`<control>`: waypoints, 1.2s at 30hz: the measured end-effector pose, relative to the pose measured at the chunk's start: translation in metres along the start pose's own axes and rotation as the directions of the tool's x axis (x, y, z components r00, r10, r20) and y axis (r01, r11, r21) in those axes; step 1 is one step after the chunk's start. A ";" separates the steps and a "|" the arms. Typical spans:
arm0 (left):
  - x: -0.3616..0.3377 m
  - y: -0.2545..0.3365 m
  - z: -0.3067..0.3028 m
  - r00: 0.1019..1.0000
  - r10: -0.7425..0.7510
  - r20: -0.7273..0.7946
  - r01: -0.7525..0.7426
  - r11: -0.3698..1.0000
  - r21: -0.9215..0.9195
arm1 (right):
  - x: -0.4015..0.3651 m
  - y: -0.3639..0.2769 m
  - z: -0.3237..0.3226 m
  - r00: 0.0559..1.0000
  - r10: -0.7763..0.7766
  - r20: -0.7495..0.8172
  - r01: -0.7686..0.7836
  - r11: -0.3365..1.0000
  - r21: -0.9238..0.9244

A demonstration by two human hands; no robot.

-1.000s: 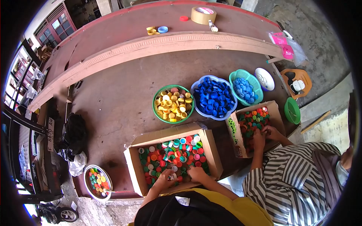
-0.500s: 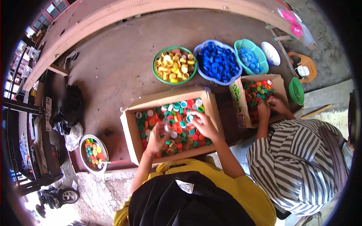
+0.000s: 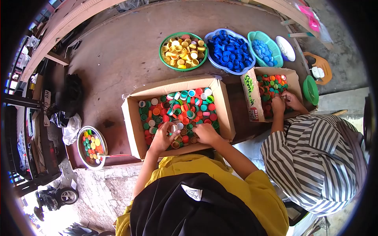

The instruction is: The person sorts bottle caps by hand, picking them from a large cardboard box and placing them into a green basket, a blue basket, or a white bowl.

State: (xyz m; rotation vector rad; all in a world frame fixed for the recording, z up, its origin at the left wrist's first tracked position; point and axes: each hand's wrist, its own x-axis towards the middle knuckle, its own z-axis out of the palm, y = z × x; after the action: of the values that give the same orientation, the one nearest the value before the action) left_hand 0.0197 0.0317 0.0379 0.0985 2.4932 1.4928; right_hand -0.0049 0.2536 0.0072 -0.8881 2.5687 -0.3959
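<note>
Right hand (image 3: 206, 133) drawn back since half a second ago, from the middle of the large cardboard box (image 3: 130, 126) to its near edge. Item one, that box: open, straight before me, filled with mixed bottle caps (image 3: 185, 110). Item two, right of the box: a person in a striped shirt (image 3: 315, 157), both hands in a smaller cardboard box (image 3: 252, 96). Item three, beyond the box: green basket (image 3: 161, 51) of yellow caps, blue basket (image 3: 226, 71) of dark blue caps, teal basket (image 3: 280, 59) of light blue caps. Item four, left of the box: metal bowl (image 3: 78, 147) of mixed caps. Item five, my left hand (image 3: 161, 137) at the box's near edge, fingers pinched on a white cap (image 3: 173, 128). Right hand palm down on the caps, fingers bent; whether it grips one I cannot tell.
</note>
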 end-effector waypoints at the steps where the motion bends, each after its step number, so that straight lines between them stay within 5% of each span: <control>1: -0.002 -0.002 0.001 1.000 -0.013 0.004 0.012 1.000 0.014 | 0.003 -0.001 0.004 0.999 -0.009 0.038 0.009 1.000 -0.008; 5: -0.003 -0.025 0.012 0.998 0.054 -0.034 -0.052 0.998 0.046 | 0.006 -0.002 0.025 0.993 -0.094 -0.066 0.088 0.993 -0.076; 7: -0.002 -0.021 0.011 0.982 0.169 -0.080 -0.158 0.979 0.130 | 0.006 -0.004 0.023 0.997 -0.071 -0.041 0.068 0.995 -0.077; 20: 0.009 -0.024 0.008 0.979 0.193 -0.063 -0.184 0.975 0.125 | 0.018 0.003 0.017 0.982 -0.124 0.142 0.153 0.963 -0.222; 23: 0.007 -0.020 0.008 0.989 0.125 -0.075 -0.113 0.982 0.152 | 0.011 0.005 -0.001 0.998 -0.047 0.048 0.039 0.987 0.155; 27: 0.006 -0.030 0.009 0.989 0.078 -0.127 -0.055 0.982 0.181 | 0.004 0.009 -0.023 0.991 -0.013 -0.134 0.090 0.805 0.586; 32: 0.008 -0.031 0.008 0.933 0.228 -0.277 -0.132 0.936 0.326 | 0.020 0.017 -0.067 0.949 0.030 -0.315 0.186 0.754 0.630; 36: 0.008 -0.029 0.009 0.943 0.245 -0.226 -0.166 0.934 0.318 | 0.059 0.028 -0.122 0.836 0.194 -0.513 0.143 0.825 0.546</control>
State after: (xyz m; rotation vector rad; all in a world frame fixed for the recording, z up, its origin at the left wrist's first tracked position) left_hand 0.0155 0.0273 0.0069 0.2372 2.9925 1.2620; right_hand -0.1175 0.2538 0.0882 -0.5545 2.6647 -1.5191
